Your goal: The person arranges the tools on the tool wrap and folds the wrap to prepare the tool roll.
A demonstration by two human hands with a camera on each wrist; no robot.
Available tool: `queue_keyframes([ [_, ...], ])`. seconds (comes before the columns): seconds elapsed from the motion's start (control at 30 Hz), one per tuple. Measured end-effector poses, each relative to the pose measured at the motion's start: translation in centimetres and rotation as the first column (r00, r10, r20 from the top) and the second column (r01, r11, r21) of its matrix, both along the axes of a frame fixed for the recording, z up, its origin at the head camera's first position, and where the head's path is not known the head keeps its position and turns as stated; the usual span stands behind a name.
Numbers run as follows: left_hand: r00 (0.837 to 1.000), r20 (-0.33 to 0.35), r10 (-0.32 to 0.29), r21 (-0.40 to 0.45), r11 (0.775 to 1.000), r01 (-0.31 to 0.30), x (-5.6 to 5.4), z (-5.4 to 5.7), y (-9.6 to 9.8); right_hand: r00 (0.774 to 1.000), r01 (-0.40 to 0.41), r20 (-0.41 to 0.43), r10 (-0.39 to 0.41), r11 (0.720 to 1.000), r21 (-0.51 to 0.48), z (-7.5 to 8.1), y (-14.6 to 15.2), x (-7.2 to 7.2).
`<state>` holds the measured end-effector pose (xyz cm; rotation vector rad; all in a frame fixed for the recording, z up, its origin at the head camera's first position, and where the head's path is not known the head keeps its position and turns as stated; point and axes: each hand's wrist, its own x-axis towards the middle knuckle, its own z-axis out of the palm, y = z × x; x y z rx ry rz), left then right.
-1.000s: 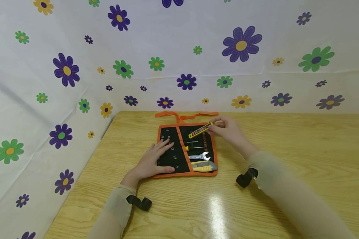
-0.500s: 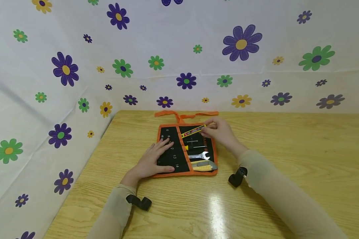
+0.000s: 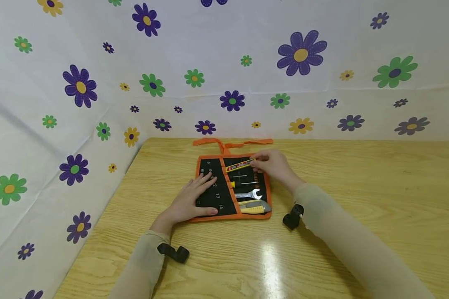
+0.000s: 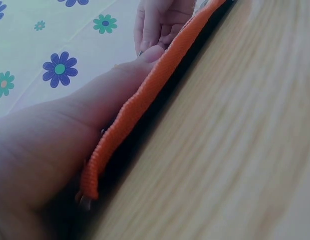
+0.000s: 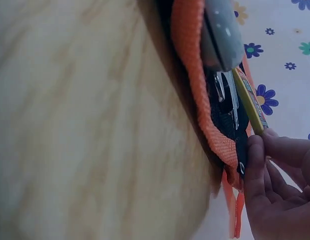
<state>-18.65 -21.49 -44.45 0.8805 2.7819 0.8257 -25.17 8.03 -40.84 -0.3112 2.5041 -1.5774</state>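
A black tool pouch with orange edging (image 3: 254,218) lies unrolled on the table. My left hand (image 3: 191,199) rests on its numbered left panel, fingers spread; in the left wrist view the thumb (image 4: 119,82) lies along the orange edge. With thumb and fingers, my right hand (image 3: 273,166) pinches one end of a slim yellow case with a printed label (image 3: 239,165). The case's other end meets the pouch's orange middle band; whether it is inside the pocket I cannot tell. Pocketed below are small screwdrivers (image 3: 248,183), an open-end wrench (image 3: 252,194) and a yellow-grey utility knife (image 3: 256,207).
Orange tie straps (image 3: 224,146) stretch beyond the pouch toward the table's back edge. A flower-printed white cloth (image 3: 209,50) stands behind and to the left. The wooden table (image 3: 359,178) extends to the right and toward me.
My right hand has moved left and slightly down with the yellow case, bringing its far end to the pouch's middle band. The left hand has stayed in place.
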Motion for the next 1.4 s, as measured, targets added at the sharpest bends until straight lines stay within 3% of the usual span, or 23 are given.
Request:
queue_keyframes([
  [0.13, 1.000, 0.003, 0.003, 0.000, 1.000, -0.003, 0.0, 0.1, -0.1, 1.000, -0.010, -0.019, 0.011, 0.997, 0.070, 0.1, -0.3, -0.1],
  [0.4, 1.000, 0.010, 0.006, -0.009, 1.000, -0.006, 0.0, 0.2, -0.1, 0.990, -0.013, -0.136, 0.042, 0.978, 0.207, 0.0, -0.8, -0.7],
  [0.63, 1.000, 0.005, 0.007, -0.015, 1.000, -0.007, 0.1, 0.4, 0.0, 0.990, -0.094, -0.089, 0.112, 0.978, 0.183, -0.2, -1.4, -0.7],
  [0.77, 1.000, 0.007, 0.007, -0.027, 1.000, -0.007, 0.1, 0.4, 0.0, 0.982, -0.130, -0.105, 0.155, 0.968, 0.215, -0.1, -2.1, -0.6],
  [1.4, 1.000, 0.022, 0.013, -0.015, 1.000, -0.013, -0.1, 0.1, 0.0, 0.992, -0.086, -0.072, 0.100, 0.980, 0.181, -0.1, -5.3, -0.4],
])
